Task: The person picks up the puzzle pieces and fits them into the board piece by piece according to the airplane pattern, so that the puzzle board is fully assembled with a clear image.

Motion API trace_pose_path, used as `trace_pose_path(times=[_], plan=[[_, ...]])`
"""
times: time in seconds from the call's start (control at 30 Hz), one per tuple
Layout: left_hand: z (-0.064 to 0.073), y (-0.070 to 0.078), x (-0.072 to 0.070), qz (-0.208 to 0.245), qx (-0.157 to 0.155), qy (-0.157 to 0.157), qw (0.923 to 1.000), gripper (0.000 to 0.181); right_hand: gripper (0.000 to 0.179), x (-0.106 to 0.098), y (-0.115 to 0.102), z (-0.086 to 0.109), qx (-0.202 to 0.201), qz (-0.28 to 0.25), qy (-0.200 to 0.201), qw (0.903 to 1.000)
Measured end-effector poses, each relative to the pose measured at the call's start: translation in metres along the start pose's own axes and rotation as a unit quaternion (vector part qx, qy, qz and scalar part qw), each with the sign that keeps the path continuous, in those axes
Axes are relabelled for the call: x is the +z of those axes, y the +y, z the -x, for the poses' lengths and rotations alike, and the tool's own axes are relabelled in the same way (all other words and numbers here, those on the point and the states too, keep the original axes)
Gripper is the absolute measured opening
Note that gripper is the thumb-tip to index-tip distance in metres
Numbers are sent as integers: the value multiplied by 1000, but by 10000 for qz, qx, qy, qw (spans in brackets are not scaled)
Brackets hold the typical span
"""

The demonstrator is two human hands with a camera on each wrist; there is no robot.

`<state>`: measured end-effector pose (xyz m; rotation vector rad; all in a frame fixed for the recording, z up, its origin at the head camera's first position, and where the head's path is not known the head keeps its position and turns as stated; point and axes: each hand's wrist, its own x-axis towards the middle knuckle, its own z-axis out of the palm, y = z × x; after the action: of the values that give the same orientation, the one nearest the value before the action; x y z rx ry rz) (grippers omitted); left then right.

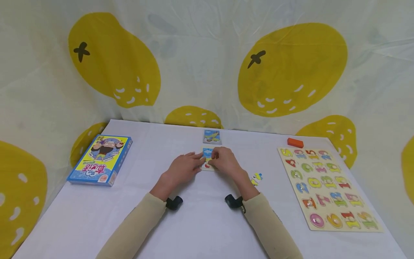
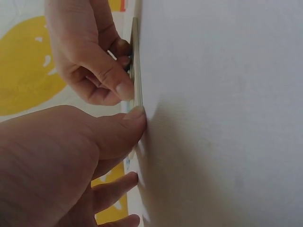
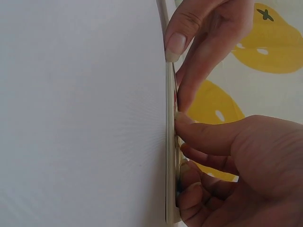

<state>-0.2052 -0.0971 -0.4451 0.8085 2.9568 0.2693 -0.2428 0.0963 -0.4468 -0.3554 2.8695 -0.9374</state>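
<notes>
In the head view a small picture puzzle board (image 1: 207,169), blue at the top with yellow and red lower down, lies at the table's middle, partly covered by both hands. My left hand (image 1: 185,167) reaches its left edge with fairly straight fingers, and the thumb (image 2: 135,116) touches the near edge. From the right, my right hand (image 1: 225,160) has its fingers curled over the board. Its thumb and fingers pinch a thin puzzle piece (image 3: 175,97) low on the board, mostly hidden. More loose yellow, white and blue pieces (image 1: 257,178) lie beside the right wrist.
Behind the board lies another small picture board (image 1: 211,137). A blue and yellow box (image 1: 101,159) is at the left. On the right are a wooden number puzzle (image 1: 312,201) and an orange block (image 1: 295,142). A lemon-print curtain (image 1: 200,72) hangs along the table's back edge.
</notes>
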Motion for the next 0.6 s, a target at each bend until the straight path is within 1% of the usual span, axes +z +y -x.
trace_pose_path(times=[0.17,0.37,0.47,0.6], plan=[[0,3,-1,152,40,29,9999,44,18,-2,5,1,-8,37,26,10000],[0,2,-2,171,-128,-77,9997,44,12,-7,10,3,-152,-86,-145,9997],[-1,2,-3,299,-187,-159,9993,45,7,-15,17,6,-142,-133,-166,9997],[-2,2,-4,373,-230,-225,9988,45,13,-31,26,11,-43,-229,-198,9995]])
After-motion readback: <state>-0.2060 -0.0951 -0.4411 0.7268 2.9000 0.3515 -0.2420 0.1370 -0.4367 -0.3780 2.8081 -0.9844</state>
